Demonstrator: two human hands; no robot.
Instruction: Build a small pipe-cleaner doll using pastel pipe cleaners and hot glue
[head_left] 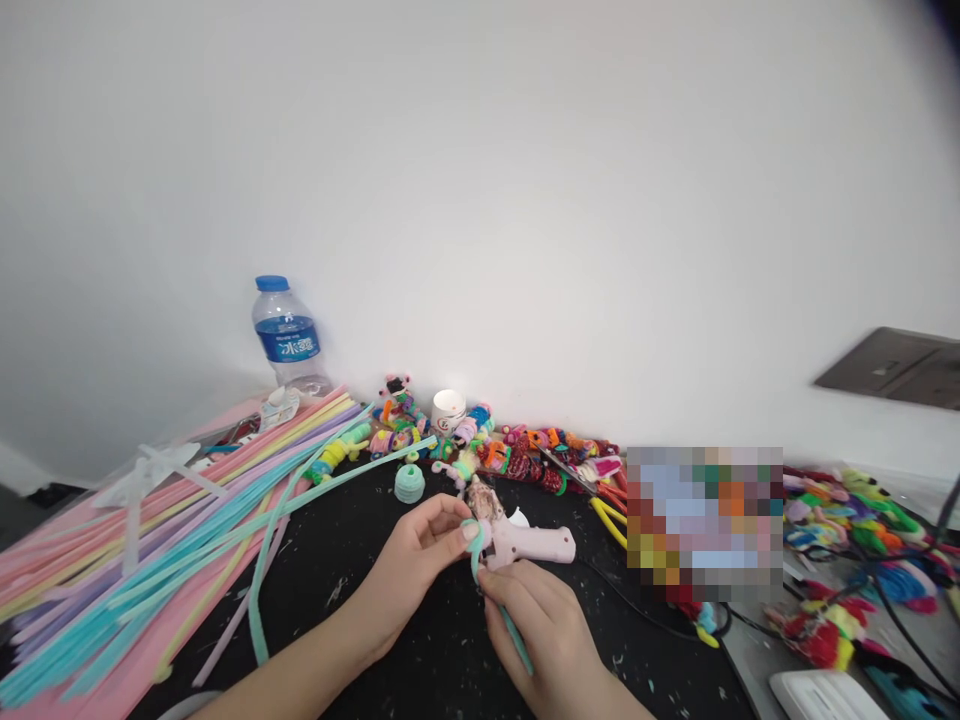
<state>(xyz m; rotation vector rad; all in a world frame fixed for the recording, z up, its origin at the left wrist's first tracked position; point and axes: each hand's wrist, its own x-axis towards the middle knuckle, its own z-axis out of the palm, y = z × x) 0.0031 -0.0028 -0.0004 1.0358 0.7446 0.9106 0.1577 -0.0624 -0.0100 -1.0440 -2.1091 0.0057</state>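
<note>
My left hand pinches the looped end of a mint-green pipe cleaner between thumb and fingers, over the black mat. A small lavender piece shows beside that loop; I cannot tell whether it is joined on. Lower down the same strand, the fingers of my right hand are closed on it, and its tail runs down under the palm. Just behind both hands lies a pale pink glue gun with a dirty, crusted nozzle. A coiled mint-green piece sits on the mat beyond my left hand.
Long pastel pipe cleaners are piled at left, near a water bottle. Colourful pipe-cleaner figures line the wall around a white paper cup. Yellow-handled scissors, a black cord and a white device lie right.
</note>
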